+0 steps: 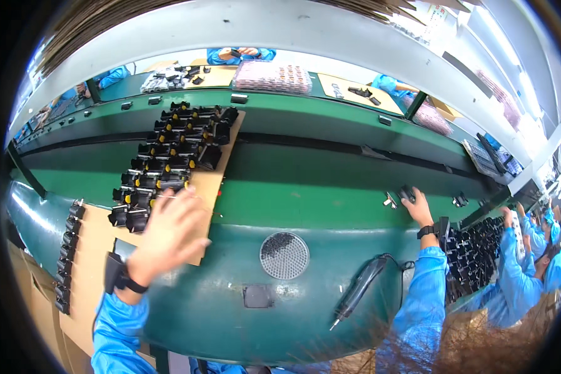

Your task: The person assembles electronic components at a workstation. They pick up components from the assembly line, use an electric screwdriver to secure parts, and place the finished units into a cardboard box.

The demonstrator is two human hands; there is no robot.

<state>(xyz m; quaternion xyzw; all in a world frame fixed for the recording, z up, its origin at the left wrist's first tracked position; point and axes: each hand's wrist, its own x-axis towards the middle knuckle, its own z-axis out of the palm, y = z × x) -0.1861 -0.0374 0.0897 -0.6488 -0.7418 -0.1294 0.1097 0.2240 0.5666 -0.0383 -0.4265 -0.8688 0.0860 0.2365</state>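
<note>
My left hand (pixel 174 230) hovers, slightly blurred, with spread fingers at the near end of a brown board (pixel 229 149). Rows of black plastic parts with yellow pieces (pixel 162 168) cover that board. I see nothing in this hand. Over on the right, my right hand (pixel 419 209) has its fingers round a small black part (pixel 407 194) on the green surface. Small metallic pieces (pixel 390 200) lie just left of it. An electric screwdriver (pixel 361 288) rests on the bench in front of the right forearm. A round dish (pixel 284 255) between my arms holds small dark screws.
A flat black square (pixel 257 296) lies near the front. More black parts line a second board (pixel 84 262) at far left, and others crowd the right (pixel 474 255). A shelf beam (pixel 280 31) crosses overhead. Co-workers in blue (pixel 511 274) are at right and beyond the bench.
</note>
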